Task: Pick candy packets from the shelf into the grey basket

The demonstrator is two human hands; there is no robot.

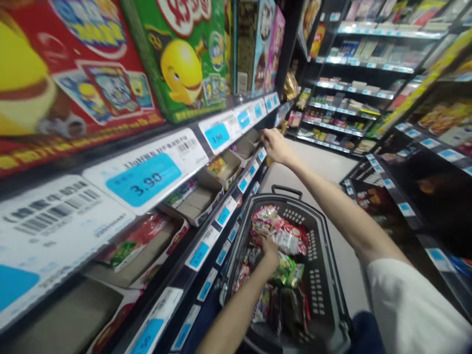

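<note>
My left hand is down inside a dark shopping basket, its fingers closed at the lower edge of a pink-and-red snack packet. Around it in the basket lie a red-and-white packet, a green packet and several darker ones. My right hand reaches out to the shelf on the left, at the front of a cardboard display box. Its fingers are curled there, and what they grip, if anything, is hidden.
Above the boxes, a shelf edge with price labels carries a red box and a green box. Open cardboard trays line the shelf below. Stocked shelves stand at the aisle's end, with another rack on the right.
</note>
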